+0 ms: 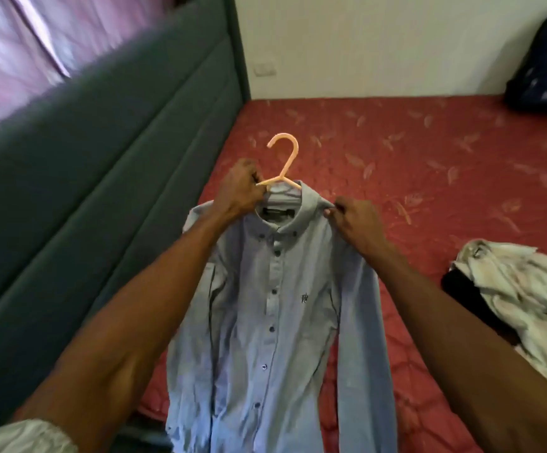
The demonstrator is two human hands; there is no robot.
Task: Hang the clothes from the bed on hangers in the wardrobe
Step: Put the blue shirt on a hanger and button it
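Gripping the peach hanger [282,165], the left hand [239,191] steadied it while right-hand [355,220] fingers [332,212] pinched the blue shirt's [275,322] shoulder, apparently for seating.

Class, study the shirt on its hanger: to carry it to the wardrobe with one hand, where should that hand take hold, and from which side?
Probably the pink hanger by its neck, just below the hook, coming from above. The hook stands clear above the blue shirt's collar, so fingers can wrap it and the shirt hangs evenly. At present the left hand grips the hanger's left arm and the right hand pinches the shoulder.
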